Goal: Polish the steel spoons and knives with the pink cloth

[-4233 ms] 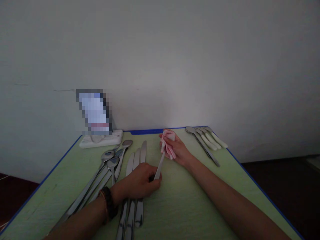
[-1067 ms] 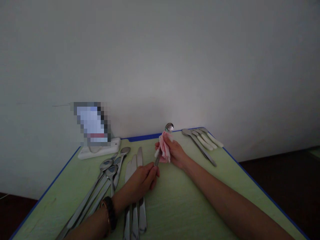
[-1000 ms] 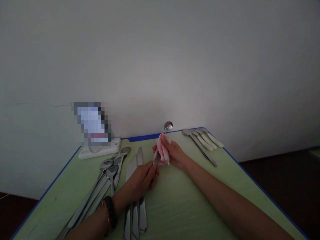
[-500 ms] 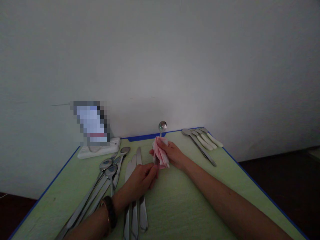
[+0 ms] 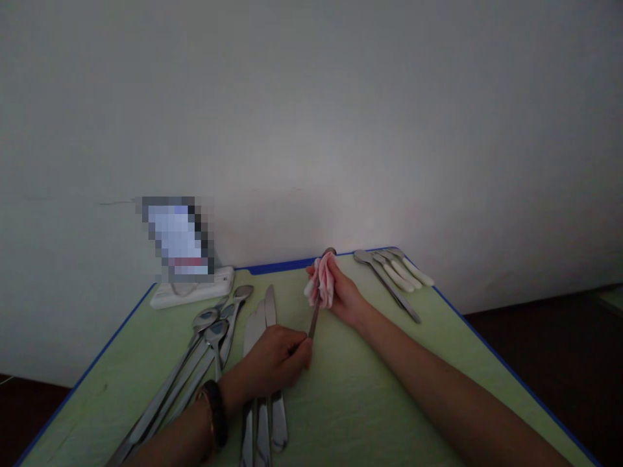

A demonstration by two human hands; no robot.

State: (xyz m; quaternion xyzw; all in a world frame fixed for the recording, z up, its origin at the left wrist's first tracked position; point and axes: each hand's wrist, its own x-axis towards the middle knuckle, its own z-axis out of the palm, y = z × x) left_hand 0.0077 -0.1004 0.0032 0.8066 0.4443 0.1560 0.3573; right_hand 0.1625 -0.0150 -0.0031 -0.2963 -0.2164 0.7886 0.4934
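My left hand [image 5: 287,353] is closed around the lower handle of a metal spoon [image 5: 314,319], which slants up and away over the table. Higher on the same spoon, my right hand [image 5: 344,293] presses a pink and white cloth [image 5: 322,280] around it, close below the bowl. Only the top of the bowl shows past the cloth. Beneath and left of my left hand lie several table knives [image 5: 261,324] side by side. Farther left, several long-handled spoons [image 5: 217,332] lie in a loose pile, partly covered by my left forearm.
Several forks with pale handles [image 5: 407,272] and a dark metal spoon [image 5: 384,280] lie at the back right of the green table [image 5: 350,395]. A blurred-out upright screen [image 5: 178,237] stands on a white base [image 5: 195,290] at the back left. The wall rises right behind the table.
My right hand and the cloth have moved up the spoon towards its bowl. My left hand has dropped slightly, and more of the handle shows between the hands. The bowl has turned and tilted lower.
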